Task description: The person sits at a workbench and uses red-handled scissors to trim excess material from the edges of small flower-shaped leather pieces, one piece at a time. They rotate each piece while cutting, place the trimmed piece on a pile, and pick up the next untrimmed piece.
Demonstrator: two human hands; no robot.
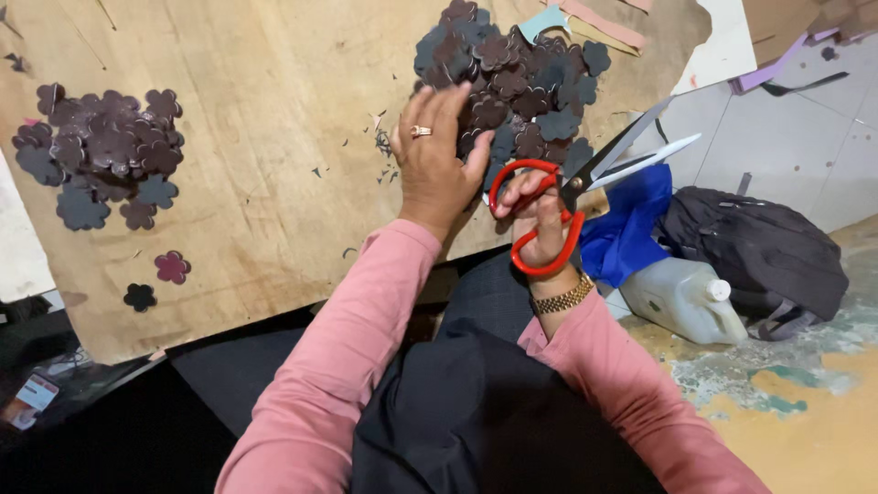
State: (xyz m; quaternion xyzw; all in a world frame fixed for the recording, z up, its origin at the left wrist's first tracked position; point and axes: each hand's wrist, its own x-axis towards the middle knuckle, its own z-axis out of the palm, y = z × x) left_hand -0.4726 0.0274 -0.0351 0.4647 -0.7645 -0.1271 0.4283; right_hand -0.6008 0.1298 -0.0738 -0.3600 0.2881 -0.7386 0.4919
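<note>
Gripping-wise, your right hand [540, 215] has its fingers threaded through the red loops of the scissors [572, 187], closed around the handles, and the blades stand parted, pointing up and to the right, off the edge of the wooden board [274, 137] and out over the tiled floor. So the long axis of the scissors runs away from the work, not into it.

Your left hand [434, 155] is flat, fingers spread, palm down on the near edge of the big pile of flower cutouts [512, 82]. It isn't pinching anything that I can see, just pressing or sorting. That pile sits up and just right of your left hand, and directly above the scissor hand, so the left is the one touching it while the right hangs just beside its lower edge.

Well apart on the left of the board is a second pile of flowers [105, 151], with two loose flowers [155, 282] below it. A blue cloth [631, 229], a black backpack [759, 252] and a plastic jug [681, 297] lie on the floor to your right.
</note>
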